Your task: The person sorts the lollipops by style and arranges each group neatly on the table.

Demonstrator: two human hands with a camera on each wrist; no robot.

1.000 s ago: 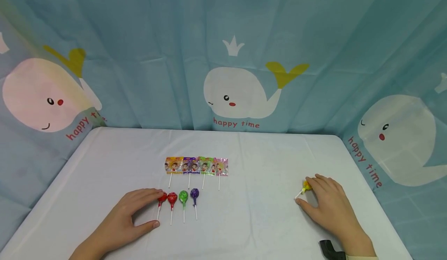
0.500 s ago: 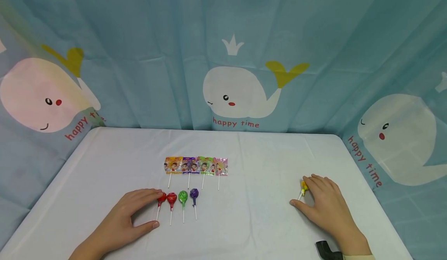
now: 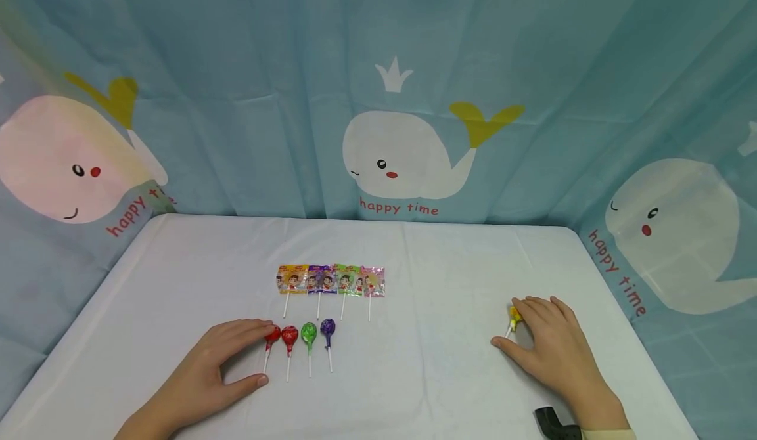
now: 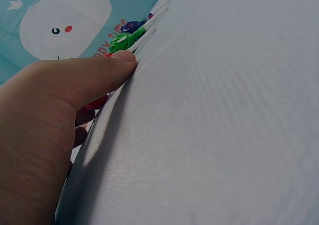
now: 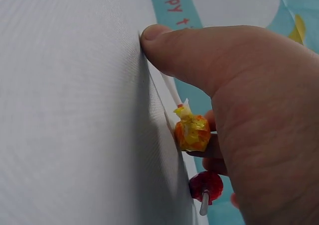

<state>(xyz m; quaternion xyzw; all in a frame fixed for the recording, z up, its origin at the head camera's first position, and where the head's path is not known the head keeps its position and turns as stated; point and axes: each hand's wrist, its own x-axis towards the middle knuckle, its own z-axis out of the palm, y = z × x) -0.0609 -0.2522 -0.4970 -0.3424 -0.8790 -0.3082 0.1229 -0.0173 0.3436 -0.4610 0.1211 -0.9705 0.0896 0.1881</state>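
In the head view my left hand (image 3: 209, 368) rests on the table with its fingertips at the head of the leftmost red lollipop (image 3: 273, 335); the thumb stands apart, near the stick's end. Beside it lie a second red lollipop (image 3: 289, 338), a green lollipop (image 3: 309, 335) and a purple lollipop (image 3: 328, 328), sticks towards me. At the right, my right hand (image 3: 558, 354) touches a yellow lollipop (image 3: 514, 315) with a fingertip, thumb spread away. The right wrist view shows another red lollipop (image 5: 206, 186) beyond the yellow one, by the fingers; the hand hides it from the head view.
Behind the row, flat-wrapped lollipops lie side by side: orange (image 3: 292, 279), purple (image 3: 322, 280), green (image 3: 347, 280) and pink (image 3: 373, 282). All lie on a white-covered table (image 3: 437, 361). A blue whale-print curtain (image 3: 266, 157) surrounds its far and side edges. A black object (image 3: 556, 425) sits at my right wrist.
My right hand has shifted slightly left, and the yellow lollipop has turned so its stick points more towards me. My left hand stays in place by the red lollipop.
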